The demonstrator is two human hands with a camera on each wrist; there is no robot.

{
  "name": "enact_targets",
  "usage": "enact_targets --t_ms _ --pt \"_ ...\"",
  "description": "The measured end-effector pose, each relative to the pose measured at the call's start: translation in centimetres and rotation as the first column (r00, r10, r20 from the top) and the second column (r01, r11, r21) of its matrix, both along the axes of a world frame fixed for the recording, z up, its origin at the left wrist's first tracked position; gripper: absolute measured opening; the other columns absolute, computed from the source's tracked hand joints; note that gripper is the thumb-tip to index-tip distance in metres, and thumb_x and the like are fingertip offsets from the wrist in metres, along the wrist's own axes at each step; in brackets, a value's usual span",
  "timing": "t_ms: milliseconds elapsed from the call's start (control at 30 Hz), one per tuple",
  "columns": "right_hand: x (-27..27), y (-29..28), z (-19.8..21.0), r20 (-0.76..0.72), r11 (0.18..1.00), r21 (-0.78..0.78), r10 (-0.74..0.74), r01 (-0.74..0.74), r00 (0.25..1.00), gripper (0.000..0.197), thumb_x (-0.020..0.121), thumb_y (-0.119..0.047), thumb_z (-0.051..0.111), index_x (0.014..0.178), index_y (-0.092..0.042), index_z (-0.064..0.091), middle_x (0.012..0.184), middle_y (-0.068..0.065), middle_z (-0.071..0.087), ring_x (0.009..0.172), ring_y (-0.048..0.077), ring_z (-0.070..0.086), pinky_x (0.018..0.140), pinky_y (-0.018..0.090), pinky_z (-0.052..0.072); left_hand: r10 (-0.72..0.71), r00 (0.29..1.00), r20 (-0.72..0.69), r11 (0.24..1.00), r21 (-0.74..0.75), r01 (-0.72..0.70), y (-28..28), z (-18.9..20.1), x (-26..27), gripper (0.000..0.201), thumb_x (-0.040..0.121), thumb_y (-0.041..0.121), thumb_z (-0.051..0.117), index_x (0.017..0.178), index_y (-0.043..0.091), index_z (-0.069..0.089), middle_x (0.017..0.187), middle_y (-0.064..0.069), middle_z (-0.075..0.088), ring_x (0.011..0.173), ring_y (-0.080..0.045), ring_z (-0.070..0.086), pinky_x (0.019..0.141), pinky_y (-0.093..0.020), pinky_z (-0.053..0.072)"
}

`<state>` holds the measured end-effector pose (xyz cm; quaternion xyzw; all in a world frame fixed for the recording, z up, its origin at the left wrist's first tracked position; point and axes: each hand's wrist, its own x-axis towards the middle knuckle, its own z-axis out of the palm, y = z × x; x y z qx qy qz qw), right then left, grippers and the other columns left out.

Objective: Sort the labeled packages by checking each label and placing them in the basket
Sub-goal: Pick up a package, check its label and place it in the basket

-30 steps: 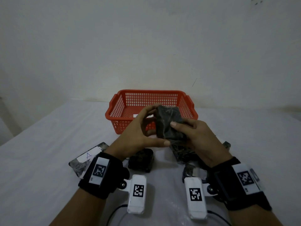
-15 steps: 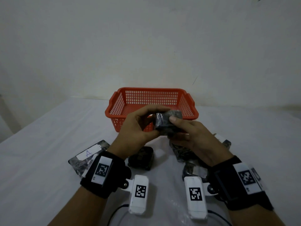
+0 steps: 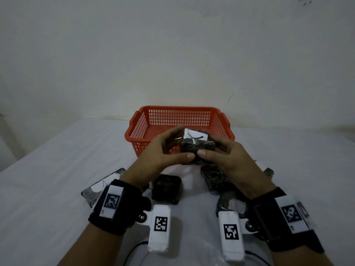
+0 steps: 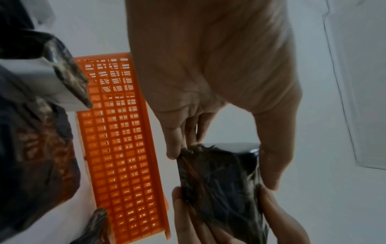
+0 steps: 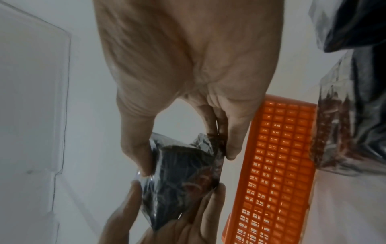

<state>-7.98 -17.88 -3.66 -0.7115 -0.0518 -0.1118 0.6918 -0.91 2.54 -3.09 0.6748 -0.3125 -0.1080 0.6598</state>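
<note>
A small dark plastic-wrapped package [image 3: 197,148] is held in the air just in front of the red basket [image 3: 138,123]. Its white label [image 3: 196,135] with a dark handwritten mark faces up. My left hand [image 3: 163,150] grips its left side, thumb underneath and fingers over the top. My right hand [image 3: 224,154] grips its right side the same way. In the left wrist view the package [image 4: 219,184] sits between both hands beside the basket [image 4: 125,148]. The right wrist view shows the package [image 5: 181,178] pinched by fingers from both sides, next to the basket [image 5: 277,165].
Several more dark packages lie on the white table below my hands: one with a white label [image 3: 101,186] at the left, a square one [image 3: 167,189] in the middle, others [image 3: 217,179] under my right wrist. The wall stands close behind the basket.
Both hands have turned the package over: it stood upright with its dark side showing, and now lies flatter with its white label facing up.
</note>
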Motion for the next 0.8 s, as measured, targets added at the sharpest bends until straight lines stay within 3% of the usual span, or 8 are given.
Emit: enact_targets --t_ms 100,167,333,433,567,633,733,800 --pt "0.1 -0.1 0.0 -0.001 1.000 -0.017 -0.022 0.022 1.000 0.061 0.071 -0.020 0.088 0.129 -0.016 0.069 0.119 0.003 0.079 0.113 0.022 0.075 0.102 0.042 0.058 0.005 1.000 0.023 1.000 0.019 -0.006 0.1 -0.2 0.2 0.079 0.080 -0.001 0.077 0.150 0.018 0.045 0.133 0.009 0.068 0.124 -0.005 0.064 0.101 -0.029 0.056" --pt "0.0 -0.2 0.0 -0.021 1.000 -0.018 0.025 -0.025 0.999 0.060 0.077 -0.019 0.089 0.133 -0.016 0.067 0.124 0.006 0.077 0.117 0.024 0.073 0.103 0.044 0.057 -0.004 1.000 0.027 1.000 0.014 0.003 0.2 -0.3 0.4 0.079 0.082 -0.013 0.072 0.150 0.018 0.045 0.134 0.012 0.067 0.125 0.000 0.062 0.100 -0.025 0.055" --pt "-0.4 -0.2 0.9 -0.088 0.989 0.142 0.051 -0.038 0.995 0.042 0.092 -0.033 0.066 0.126 -0.010 0.070 0.118 0.011 0.078 0.108 0.026 0.076 0.084 0.033 0.062 -0.202 0.979 0.030 0.979 0.039 0.201 0.7 0.0 0.2 0.089 0.079 -0.021 0.065 0.154 0.017 0.039 0.149 0.007 0.057 0.140 -0.010 0.052 0.102 -0.028 0.052" --pt "0.3 -0.2 0.6 -0.139 0.993 0.114 -0.028 0.044 0.990 0.026 0.097 -0.016 0.067 0.121 -0.008 0.074 0.110 0.013 0.080 0.100 0.028 0.078 0.084 0.037 0.062 -0.232 0.973 0.011 0.972 0.042 0.231 0.5 -0.2 0.3 0.086 0.078 -0.014 0.061 0.155 0.019 0.040 0.150 0.003 0.056 0.140 -0.014 0.052 0.108 -0.036 0.050" --pt "1.5 -0.4 0.5 -0.160 0.950 0.204 -0.205 0.235 0.966 0.024 0.095 -0.002 0.066 0.119 -0.003 0.074 0.110 0.016 0.080 0.101 0.033 0.078 0.089 0.044 0.061 0.012 0.994 -0.109 1.000 -0.010 -0.013 -0.2 -0.1 0.9 0.047 0.097 0.004 0.057 0.141 0.022 0.058 0.132 -0.009 0.069 0.117 -0.027 0.070 0.096 -0.042 0.060" --pt "2.1 -0.3 1.0 -0.167 0.940 0.211 -0.236 0.269 0.957 0.024 0.094 -0.001 0.067 0.117 -0.002 0.075 0.110 0.017 0.080 0.101 0.032 0.078 0.090 0.044 0.062 0.097 0.989 -0.114 0.995 0.016 -0.095 -0.5 0.2 1.2 0.030 0.101 0.024 0.060 0.129 0.019 0.067 0.117 -0.007 0.076 0.107 -0.030 0.074 0.091 -0.044 0.062" --pt "3.4 0.3 2.3 -0.197 0.951 0.183 -0.212 0.248 0.957 0.024 0.095 -0.002 0.067 0.117 0.000 0.074 0.110 0.018 0.079 0.103 0.031 0.077 0.089 0.041 0.062 0.160 0.984 -0.074 0.985 0.076 -0.154 -0.7 1.4 1.7 0.027 0.096 0.036 0.066 0.111 0.015 0.076 0.085 0.003 0.078 0.075 -0.015 0.074 0.072 -0.028 0.060" --pt "4.6 0.7 3.4 -0.236 0.963 0.142 -0.193 0.230 0.952 0.022 0.095 -0.003 0.067 0.115 0.000 0.074 0.109 0.017 0.079 0.099 0.029 0.077 0.080 0.037 0.061 0.191 0.981 -0.025 0.975 0.122 -0.187 -0.6 2.5 2.8 0.021 0.096 0.028 0.068 0.105 0.012 0.078 0.087 -0.002 0.079 0.076 -0.018 0.074 0.072 -0.029 0.060"
